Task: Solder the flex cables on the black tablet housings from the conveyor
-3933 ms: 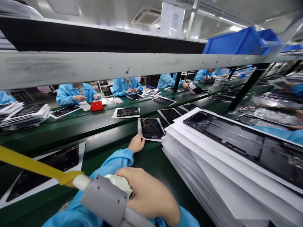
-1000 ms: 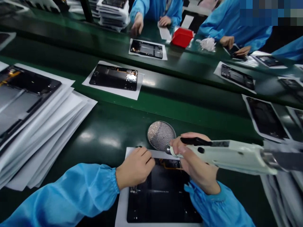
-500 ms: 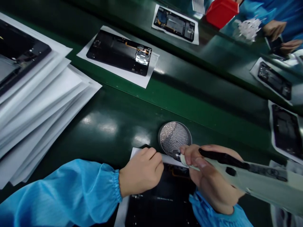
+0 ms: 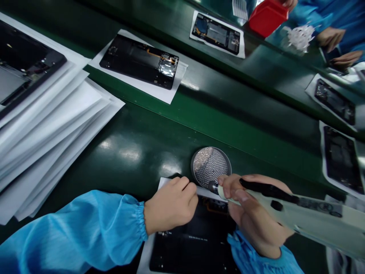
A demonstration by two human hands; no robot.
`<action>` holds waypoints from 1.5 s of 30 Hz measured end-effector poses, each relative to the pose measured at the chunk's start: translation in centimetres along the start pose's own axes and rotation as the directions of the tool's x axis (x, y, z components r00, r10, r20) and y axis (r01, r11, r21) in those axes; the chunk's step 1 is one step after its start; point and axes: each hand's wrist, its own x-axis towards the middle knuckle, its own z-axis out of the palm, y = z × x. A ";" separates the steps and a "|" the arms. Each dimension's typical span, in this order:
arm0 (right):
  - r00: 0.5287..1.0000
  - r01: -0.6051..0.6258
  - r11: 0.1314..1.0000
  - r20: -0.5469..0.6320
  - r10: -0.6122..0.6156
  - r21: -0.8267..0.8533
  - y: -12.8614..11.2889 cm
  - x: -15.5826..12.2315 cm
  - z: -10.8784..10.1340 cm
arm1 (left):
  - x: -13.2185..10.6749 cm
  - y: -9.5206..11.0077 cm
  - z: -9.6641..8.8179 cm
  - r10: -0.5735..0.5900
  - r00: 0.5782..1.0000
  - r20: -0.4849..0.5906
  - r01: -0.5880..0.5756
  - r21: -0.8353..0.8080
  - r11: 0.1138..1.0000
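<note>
My right hand (image 4: 252, 217) is wrapped round a pale electric screwdriver (image 4: 302, 220). Its metal tip points left, at the near rim of a round tray of tiny screws (image 4: 210, 166). My left hand (image 4: 171, 205) is curled, fingers pinched, and rests on the top left corner of a black tablet chassis (image 4: 194, 247) that lies on a white sheet (image 4: 164, 184) in front of me. Whether the pinch holds anything is hidden. Both sleeves are light blue.
A thick stack of white sheets (image 4: 51, 114) topped by a chassis (image 4: 19, 68) fills the left. More chassis on sheets (image 4: 139, 61) lie along the green belt (image 4: 228, 125). A red box (image 4: 266, 17) and other people's hands (image 4: 339, 57) are at the far right.
Earlier my left hand reached out to a chassis on the belt; now a chassis lies before me. Over the last second my view tipped down and the screwdriver tip stayed by the screw tray.
</note>
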 end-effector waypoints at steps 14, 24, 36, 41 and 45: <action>1.000 -0.012 0.999 0.002 0.012 0.046 0.2 -0.1 0.2 | 0.1 0.0 0.1 -0.017 0.999 -0.040 0.017 0.005 1.000; 0.997 -0.035 0.998 -0.071 0.038 0.043 -2.9 -0.8 -1.2 | 0.6 0.2 -0.2 -0.031 0.998 0.056 0.033 -0.037 0.999; 0.995 0.076 0.996 -0.063 -0.073 0.037 -1.7 -2.5 -1.6 | 1.4 0.5 1.5 0.002 0.997 0.075 -0.003 0.013 1.000; 0.997 0.050 0.998 -0.055 -0.049 0.027 -1.2 -3.0 -1.7 | 1.3 0.4 1.7 0.030 0.998 0.061 -0.033 0.036 0.999; 0.999 0.033 0.999 -0.043 -0.032 0.022 -0.8 -3.3 -1.8 | 1.3 0.3 1.8 0.078 0.996 0.036 -0.080 0.056 0.995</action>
